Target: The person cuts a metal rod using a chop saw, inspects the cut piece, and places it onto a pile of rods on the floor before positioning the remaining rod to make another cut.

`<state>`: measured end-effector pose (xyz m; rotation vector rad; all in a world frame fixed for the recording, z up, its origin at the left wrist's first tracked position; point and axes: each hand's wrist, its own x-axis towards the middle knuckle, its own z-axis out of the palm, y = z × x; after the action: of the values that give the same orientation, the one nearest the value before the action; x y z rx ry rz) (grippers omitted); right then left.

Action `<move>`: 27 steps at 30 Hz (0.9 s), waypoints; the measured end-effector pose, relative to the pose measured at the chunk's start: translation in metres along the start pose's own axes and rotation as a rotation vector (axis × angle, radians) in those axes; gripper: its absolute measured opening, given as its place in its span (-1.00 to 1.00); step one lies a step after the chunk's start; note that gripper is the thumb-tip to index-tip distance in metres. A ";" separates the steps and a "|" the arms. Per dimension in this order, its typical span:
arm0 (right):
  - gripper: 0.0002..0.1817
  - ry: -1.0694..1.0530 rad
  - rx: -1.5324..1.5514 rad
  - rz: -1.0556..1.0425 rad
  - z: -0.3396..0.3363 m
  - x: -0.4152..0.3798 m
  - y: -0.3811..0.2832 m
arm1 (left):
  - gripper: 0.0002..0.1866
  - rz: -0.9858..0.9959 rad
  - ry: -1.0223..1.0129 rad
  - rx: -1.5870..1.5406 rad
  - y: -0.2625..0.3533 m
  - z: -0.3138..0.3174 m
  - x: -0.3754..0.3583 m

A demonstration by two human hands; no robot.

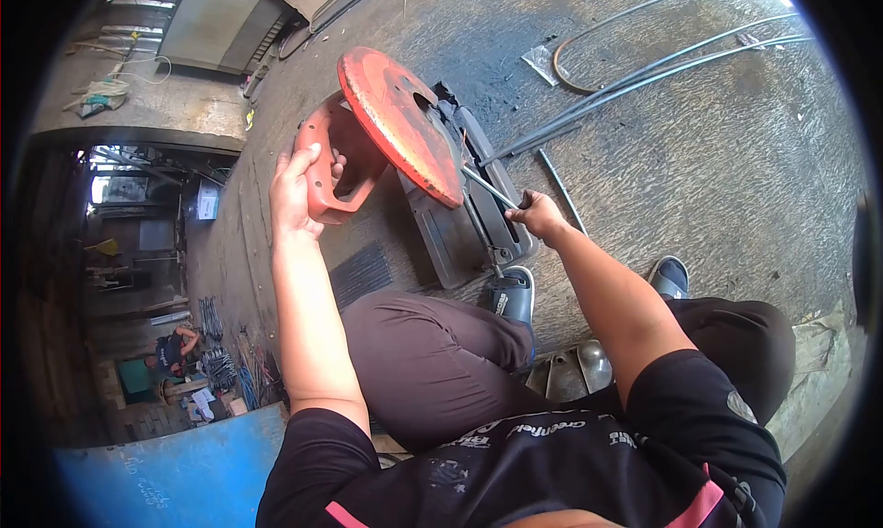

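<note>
A cut-off saw with a worn red disc guard [400,123] stands on the floor in front of me. My left hand [294,192] is wrapped around its red D-shaped handle [324,174], fingers coming through the opening. On the other side, my right hand [538,215] grips a thin metal rod [487,186] that runs toward the guard's lower edge. Beneath lies the grey saw base [441,243]. The cutting disc is hidden by the guard.
Long metal rods [635,79] stretch from the base to the upper right. A short rod [561,189] lies near my right hand. Dark bars [361,275] rest left of the base. Another person [173,351] is far left, beyond a blue panel [175,477]. My sandalled foot [515,298] is beside the base.
</note>
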<state>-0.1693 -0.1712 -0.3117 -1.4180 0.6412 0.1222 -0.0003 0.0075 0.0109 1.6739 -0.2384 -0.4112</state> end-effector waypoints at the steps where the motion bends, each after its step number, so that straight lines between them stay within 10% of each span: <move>1: -0.60 -0.009 0.000 -0.004 -0.001 -0.001 0.000 | -0.52 -0.014 0.028 -0.020 0.000 0.002 -0.001; 27: -0.57 -0.344 0.333 0.255 0.001 -0.002 0.005 | -0.53 -0.024 0.041 -0.017 0.002 0.003 -0.003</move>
<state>-0.1730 -0.1688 -0.3150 -0.9610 0.5247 0.4321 -0.0044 0.0055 0.0127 1.6678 -0.1840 -0.3954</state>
